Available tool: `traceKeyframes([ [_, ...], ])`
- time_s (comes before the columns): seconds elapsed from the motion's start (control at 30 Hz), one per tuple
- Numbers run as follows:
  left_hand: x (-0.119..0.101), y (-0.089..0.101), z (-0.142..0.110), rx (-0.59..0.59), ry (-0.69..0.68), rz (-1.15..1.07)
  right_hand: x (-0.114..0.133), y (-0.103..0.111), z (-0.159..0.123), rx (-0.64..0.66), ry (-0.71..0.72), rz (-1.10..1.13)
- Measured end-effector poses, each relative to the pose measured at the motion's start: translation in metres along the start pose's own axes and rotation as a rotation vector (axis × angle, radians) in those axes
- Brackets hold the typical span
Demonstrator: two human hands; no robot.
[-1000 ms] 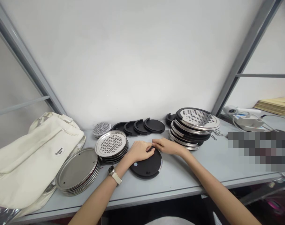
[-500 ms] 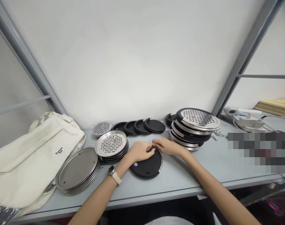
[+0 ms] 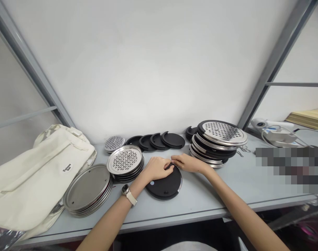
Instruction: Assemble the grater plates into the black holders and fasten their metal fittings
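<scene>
A black round grater cover [image 3: 162, 184] lies on the grey table in front of me, with a light blue dot at its left, a small hole near its front and a strip of shiny metal edge at its right. My left hand [image 3: 159, 168] is closed on its far rim, the thumb bent over the top. Fingers pinched, my right hand [image 3: 186, 162] meets the left at that far edge; what lies between its fingertips is hidden. Left of the cover stands a stack of round metal graters [image 3: 126, 160] with black discs beneath.
Metal discs [image 3: 88, 184] are piled by a cream bag [image 3: 43, 167] at left. Several black covers [image 3: 173, 140] overlap along the wall beside a small grater [image 3: 114, 143]. A tall grater stack [image 3: 223, 132] stands right. Beyond it are a white device with cables [image 3: 276, 134] and boards [image 3: 309, 118].
</scene>
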State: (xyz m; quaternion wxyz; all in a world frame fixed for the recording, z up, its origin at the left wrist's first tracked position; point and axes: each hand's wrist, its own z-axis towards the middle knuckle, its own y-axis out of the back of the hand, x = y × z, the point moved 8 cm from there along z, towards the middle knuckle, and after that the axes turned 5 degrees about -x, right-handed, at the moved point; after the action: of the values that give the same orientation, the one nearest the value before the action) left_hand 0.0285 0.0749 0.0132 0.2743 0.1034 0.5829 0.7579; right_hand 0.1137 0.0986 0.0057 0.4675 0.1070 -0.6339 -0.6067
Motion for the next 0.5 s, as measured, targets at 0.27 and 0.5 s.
traceKeyframes([
  [0.27,0.0002,0.0,0.0001,-0.013,-0.008,-0.003,0.0016,0.0005,-0.0005,0.018,-0.01,-0.004],
  [0.5,0.0004,-0.0007,0.0005,-0.004,-0.01,-0.011,0.0049,0.003,-0.0037,0.036,-0.041,0.011],
])
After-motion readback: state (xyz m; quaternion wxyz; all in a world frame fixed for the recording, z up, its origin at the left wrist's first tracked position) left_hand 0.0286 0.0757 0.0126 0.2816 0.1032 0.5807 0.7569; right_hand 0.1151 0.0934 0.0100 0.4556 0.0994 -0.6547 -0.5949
